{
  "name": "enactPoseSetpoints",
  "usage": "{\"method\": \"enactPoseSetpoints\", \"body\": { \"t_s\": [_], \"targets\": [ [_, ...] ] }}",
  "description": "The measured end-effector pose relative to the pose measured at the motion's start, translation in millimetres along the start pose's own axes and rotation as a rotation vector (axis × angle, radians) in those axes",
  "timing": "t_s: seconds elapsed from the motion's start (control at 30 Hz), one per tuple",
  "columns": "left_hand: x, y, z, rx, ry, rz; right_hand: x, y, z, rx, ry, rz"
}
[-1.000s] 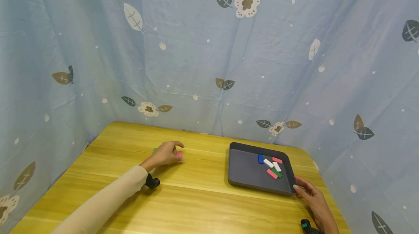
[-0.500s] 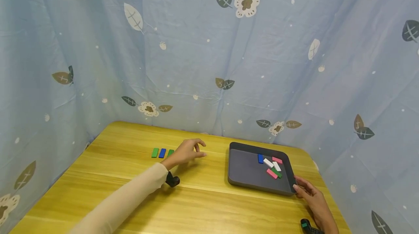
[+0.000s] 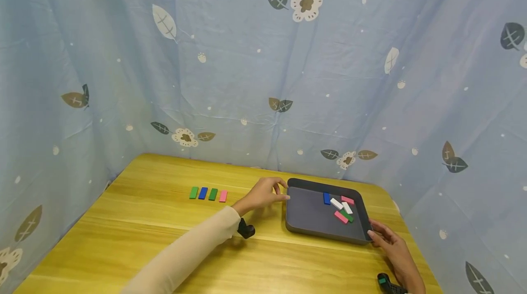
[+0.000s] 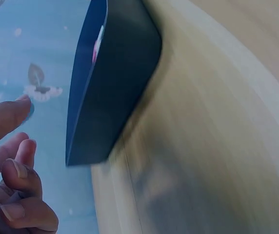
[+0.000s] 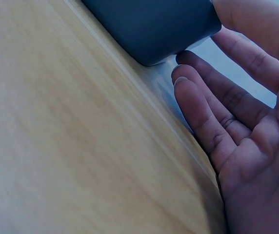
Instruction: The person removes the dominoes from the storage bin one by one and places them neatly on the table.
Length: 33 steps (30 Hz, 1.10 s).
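Note:
My left hand (image 3: 266,193) is at the left wall of the dark grey tray (image 3: 306,218), thumb and forefinger apart with nothing between them. In the left wrist view the fingers (image 4: 25,180) are loosely bent beside the tray wall (image 4: 117,73). My right hand (image 3: 393,248) holds the tray's near right corner between thumb and forefinger, its other fingers (image 5: 198,109) extended below. Inside the tray lie a blue block (image 3: 326,198), two white blocks (image 3: 336,204), two pink blocks (image 3: 341,217) and a green block (image 3: 347,216), some touching or overlapping.
Left on the wooden table (image 3: 164,230) is a spaced row: a light green block (image 3: 194,192), a blue block (image 3: 203,193), a dark green block (image 3: 212,194) and a pink block (image 3: 223,196). A patterned curtain (image 3: 230,65) hangs behind the table and at its sides.
My left hand has moved right from above the row of blocks to the tray's left side, uncovering the pink block at the row's right end. The right hand stays at the tray corner.

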<state>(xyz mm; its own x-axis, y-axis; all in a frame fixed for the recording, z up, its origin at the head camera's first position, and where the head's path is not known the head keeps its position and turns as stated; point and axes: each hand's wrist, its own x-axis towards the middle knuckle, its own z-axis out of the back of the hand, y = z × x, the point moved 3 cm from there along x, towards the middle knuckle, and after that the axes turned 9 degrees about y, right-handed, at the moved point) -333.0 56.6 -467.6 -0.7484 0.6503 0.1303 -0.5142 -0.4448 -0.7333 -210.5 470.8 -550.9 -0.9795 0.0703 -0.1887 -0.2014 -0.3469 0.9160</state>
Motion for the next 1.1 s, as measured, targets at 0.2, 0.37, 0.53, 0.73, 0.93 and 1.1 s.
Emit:
{"method": "enactPoseSetpoints", "body": {
  "t_s": [0.2, 0.37, 0.53, 0.73, 0.93, 1.1],
  "targets": [
    [14.1, -17.8, -17.9, -0.026, 0.021, -0.028, -0.8, -0.3, 0.8, 0.004, 0.003, 0.008],
    [22.2, -29.9, -34.0, -0.029, 0.037, -0.032, -1.5, 0.3, -0.1, 0.013, -0.006, 0.007],
    [28.9, -39.6, -48.9, -0.012, 0.05, -0.038, -2.0, 0.9, -1.2, 0.02, -0.007, -0.003],
    [37.6, -47.7, -64.9, -0.046, 0.063, -0.039, -2.6, 1.4, -0.5, 0.019, -0.006, 0.015],
    [44.8, -54.8, -81.4, -0.062, 0.096, -0.028, -2.7, 2.0, 0.2, 0.017, 0.002, 0.039],
    [51.1, -59.1, -95.2, -0.071, 0.107, -0.029, -1.5, 1.5, 0.1, 0.021, -0.004, 0.013]
  ]
}}
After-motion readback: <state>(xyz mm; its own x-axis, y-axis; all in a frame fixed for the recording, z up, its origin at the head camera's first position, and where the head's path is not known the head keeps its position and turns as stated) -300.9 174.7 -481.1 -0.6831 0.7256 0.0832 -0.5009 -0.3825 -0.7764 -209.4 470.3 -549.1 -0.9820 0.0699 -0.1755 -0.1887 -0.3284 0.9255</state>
